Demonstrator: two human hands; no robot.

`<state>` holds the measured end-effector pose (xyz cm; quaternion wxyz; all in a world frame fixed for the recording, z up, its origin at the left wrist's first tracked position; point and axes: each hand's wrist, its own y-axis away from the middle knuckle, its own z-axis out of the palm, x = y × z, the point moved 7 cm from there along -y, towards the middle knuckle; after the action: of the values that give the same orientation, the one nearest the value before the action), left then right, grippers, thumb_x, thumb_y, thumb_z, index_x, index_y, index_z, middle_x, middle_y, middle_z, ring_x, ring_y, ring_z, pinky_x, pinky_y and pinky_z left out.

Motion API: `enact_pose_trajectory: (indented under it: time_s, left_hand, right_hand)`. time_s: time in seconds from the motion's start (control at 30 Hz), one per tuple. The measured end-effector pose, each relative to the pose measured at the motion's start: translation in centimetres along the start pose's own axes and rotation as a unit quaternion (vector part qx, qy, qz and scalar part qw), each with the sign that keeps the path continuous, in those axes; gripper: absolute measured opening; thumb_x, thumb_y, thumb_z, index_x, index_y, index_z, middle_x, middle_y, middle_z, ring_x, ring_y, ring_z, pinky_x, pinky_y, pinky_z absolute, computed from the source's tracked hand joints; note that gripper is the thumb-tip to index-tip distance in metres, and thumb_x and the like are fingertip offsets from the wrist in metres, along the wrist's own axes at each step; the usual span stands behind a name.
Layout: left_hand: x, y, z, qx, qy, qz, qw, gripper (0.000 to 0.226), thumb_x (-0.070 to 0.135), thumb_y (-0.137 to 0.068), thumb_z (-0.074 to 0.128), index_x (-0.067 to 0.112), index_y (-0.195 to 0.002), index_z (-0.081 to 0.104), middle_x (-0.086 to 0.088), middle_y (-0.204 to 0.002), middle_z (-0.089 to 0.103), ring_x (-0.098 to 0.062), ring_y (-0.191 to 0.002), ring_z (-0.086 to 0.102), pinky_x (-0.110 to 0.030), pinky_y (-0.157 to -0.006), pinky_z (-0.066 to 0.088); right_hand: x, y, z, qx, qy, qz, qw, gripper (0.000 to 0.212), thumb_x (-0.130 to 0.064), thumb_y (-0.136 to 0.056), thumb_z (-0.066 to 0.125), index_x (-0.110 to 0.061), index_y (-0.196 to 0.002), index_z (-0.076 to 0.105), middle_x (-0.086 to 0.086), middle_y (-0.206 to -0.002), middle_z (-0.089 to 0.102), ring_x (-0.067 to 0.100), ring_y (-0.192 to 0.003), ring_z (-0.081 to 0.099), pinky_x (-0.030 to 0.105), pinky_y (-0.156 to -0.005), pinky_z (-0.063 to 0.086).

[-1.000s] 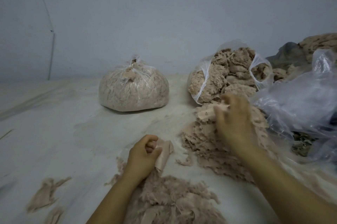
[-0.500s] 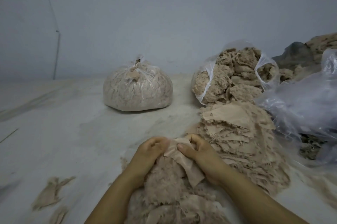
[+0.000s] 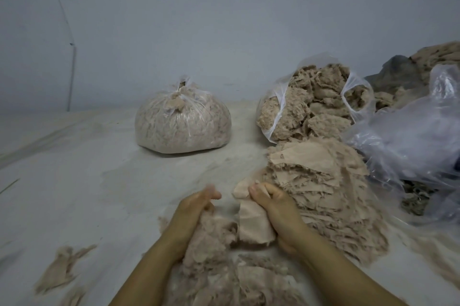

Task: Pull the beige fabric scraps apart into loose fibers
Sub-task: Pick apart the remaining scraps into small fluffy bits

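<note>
Right hand (image 3: 276, 208) curled tight round a beige fabric scrap (image 3: 251, 221). Left hand (image 3: 196, 208) blurred, apparently closed; contents unclear, above loose fibers (image 3: 224, 268).

We see beige fabric scrap (image 3: 251, 221), thin, crumpled, held upright over fluffy loose fibers (image 3: 224, 278) at our near edge. Heap of flat frayed scraps (image 3: 321, 181) lies just right, touching it. Stray tufts (image 3: 59, 268) lie far left.

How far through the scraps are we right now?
Done: one tied bag, one open bag heaped with fibers, and a fluffy pile below the hands. In hand: right hand grips a scrap; left hand is blurred. Left: the scrap stack, still large.
</note>
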<state>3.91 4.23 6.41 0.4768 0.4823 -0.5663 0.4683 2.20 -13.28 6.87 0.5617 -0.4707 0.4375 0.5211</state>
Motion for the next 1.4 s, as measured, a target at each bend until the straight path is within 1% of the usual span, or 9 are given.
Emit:
enact_pose_trajectory:
  time_s: [0.13, 0.3, 0.5, 0.67, 0.83, 0.93, 1.17, 1.3, 1.4]
  left_hand:
    - [-0.1, 1.1, 3.9, -0.154, -0.105, 0.057, 0.981, 0.011, 0.024, -0.083, 0.071, 0.021, -0.073, 0.069, 0.005, -0.075, 0.069, -0.008, -0.072, 0.063, -0.019, -0.067, 0.046]
    - [-0.2, 0.1, 1.4, -0.004, 0.107, 0.029, 0.994, 0.021, 0.009, -0.098, 0.041, 0.008, -0.077, 0.044, -0.007, -0.060, 0.045, -0.010, -0.038, 0.035, -0.019, -0.039, 0.033]
    - [-0.4, 0.7, 3.7, -0.104, 0.021, 0.034, 0.994, 0.031, 0.034, -0.076, 0.074, 0.010, -0.093, 0.066, -0.004, -0.084, 0.069, -0.017, -0.076, 0.064, -0.025, -0.070, 0.052]
    - [0.0, 0.5, 3.6, -0.062, -0.066, 0.072, 0.993, 0.025, 0.008, -0.095, 0.050, 0.010, -0.070, 0.049, 0.005, -0.053, 0.045, -0.010, -0.048, 0.038, -0.017, -0.046, 0.033]
    - [0.6, 0.3, 2.5, -0.046, -0.064, 0.089, 0.993, 0.020, 0.030, -0.095, 0.054, 0.018, -0.081, 0.063, 0.009, -0.056, 0.052, -0.006, -0.050, 0.046, -0.014, -0.048, 0.036]
    - [0.2, 0.7, 4.7, -0.135, -0.181, 0.097, 0.969, 0.010, 0.029, -0.084, 0.069, 0.039, -0.080, 0.067, 0.023, -0.073, 0.064, 0.007, -0.067, 0.058, -0.007, -0.063, 0.041]
    - [-1.0, 0.0, 2.9, -0.105, -0.375, 0.127, 0.912, 0.016, 0.022, -0.092, 0.059, 0.017, -0.084, 0.072, 0.013, -0.084, 0.058, -0.001, -0.080, 0.054, -0.007, -0.069, 0.037]
    - [-0.2, 0.4, 3.4, -0.103, -0.160, 0.081, 0.978, 0.040, 0.047, -0.076, 0.070, 0.027, -0.110, 0.063, 0.013, -0.117, 0.058, -0.002, -0.110, 0.056, -0.009, -0.089, 0.042]
    - [0.0, 0.5, 3.7, -0.088, 0.067, 0.025, 0.994, 0.042, 0.039, -0.077, 0.072, 0.011, -0.108, 0.065, -0.007, -0.106, 0.069, -0.019, -0.100, 0.065, -0.030, -0.084, 0.053]
  right_hand:
    - [0.7, 0.1, 0.7, 0.008, -0.023, -0.009, 1.000, 0.016, -0.019, -0.091, 0.062, -0.007, -0.081, 0.062, 0.008, -0.072, 0.060, 0.020, -0.067, 0.055, 0.031, -0.060, 0.045]
    - [0.1, 0.0, -1.3, 0.114, -0.017, -0.061, 0.992, 0.020, -0.018, -0.091, 0.063, -0.013, -0.073, 0.067, -0.001, -0.061, 0.063, 0.008, -0.054, 0.055, 0.020, -0.049, 0.044]
    - [0.8, 0.2, -0.1, 0.081, -0.017, -0.063, 0.995, 0.018, -0.021, -0.089, 0.066, -0.021, -0.072, 0.073, 0.001, -0.070, 0.071, 0.010, -0.062, 0.065, 0.024, -0.057, 0.051]
    - [0.0, -0.1, -1.7, 0.179, -0.033, -0.106, 0.978, 0.027, -0.021, -0.089, 0.066, -0.017, -0.063, 0.064, -0.002, -0.062, 0.058, 0.012, -0.061, 0.054, 0.024, -0.056, 0.043]
    - [-0.5, -0.3, -2.5, 0.181, 0.000, -0.136, 0.974, 0.033, -0.023, -0.091, 0.063, -0.022, -0.058, 0.057, -0.008, -0.056, 0.053, 0.006, -0.055, 0.047, 0.019, -0.050, 0.039]
    - [-0.4, -0.1, -1.5, 0.168, 0.017, -0.140, 0.976, 0.034, -0.022, -0.092, 0.061, -0.025, -0.058, 0.059, -0.011, -0.053, 0.052, 0.002, -0.049, 0.045, 0.015, -0.045, 0.037]
    - [-1.4, -0.4, -4.4, 0.245, -0.069, -0.147, 0.956, 0.033, -0.021, -0.094, 0.060, -0.019, -0.062, 0.050, -0.006, -0.055, 0.050, 0.008, -0.052, 0.044, 0.020, -0.045, 0.037]
    - [-0.7, -0.1, -2.2, 0.160, 0.035, -0.124, 0.979, 0.025, -0.026, -0.093, 0.059, -0.014, -0.071, 0.060, -0.008, -0.059, 0.062, 0.002, -0.052, 0.053, 0.015, -0.047, 0.042]
    - [0.0, 0.3, 0.6, 0.070, 0.133, -0.135, 0.979, 0.025, -0.033, -0.096, 0.052, -0.018, -0.078, 0.061, -0.012, -0.070, 0.064, -0.002, -0.061, 0.055, 0.012, -0.057, 0.043]
